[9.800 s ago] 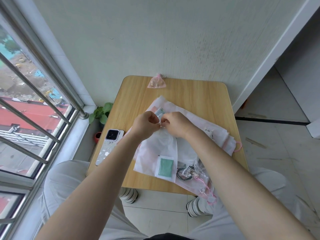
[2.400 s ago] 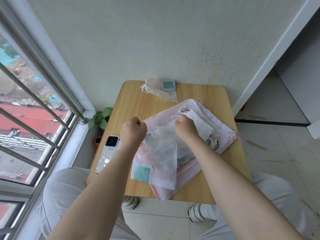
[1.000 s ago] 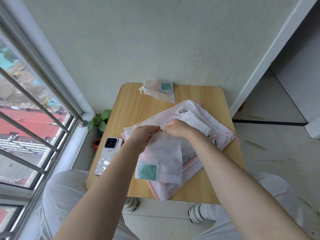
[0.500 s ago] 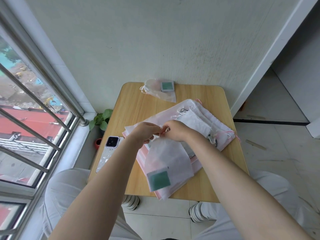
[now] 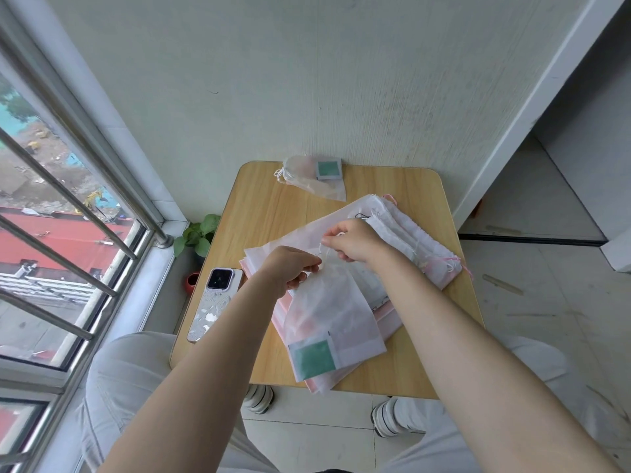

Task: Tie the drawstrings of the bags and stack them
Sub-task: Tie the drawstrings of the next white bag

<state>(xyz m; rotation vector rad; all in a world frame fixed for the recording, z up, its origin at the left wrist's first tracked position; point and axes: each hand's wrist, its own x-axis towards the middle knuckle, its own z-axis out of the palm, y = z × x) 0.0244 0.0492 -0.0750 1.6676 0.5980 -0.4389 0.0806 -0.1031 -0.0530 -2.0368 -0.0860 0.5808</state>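
A sheer white drawstring bag with a green square label at its bottom hangs over a pile of white and pink bags on the small wooden table. My left hand and my right hand meet at the bag's gathered mouth, each pinching its thin white drawstring. At the table's far edge lies a tied stack of small bags with a green label on top.
A phone in a patterned case lies at the table's left edge. A window with metal bars runs along the left, with a small potted plant on the floor below it. The wall is just behind the table.
The earlier bag was put on the far stack. I picked up this bag, pulled its strings apart, then brought my hands together at its mouth; the bag's bottom has swung right.
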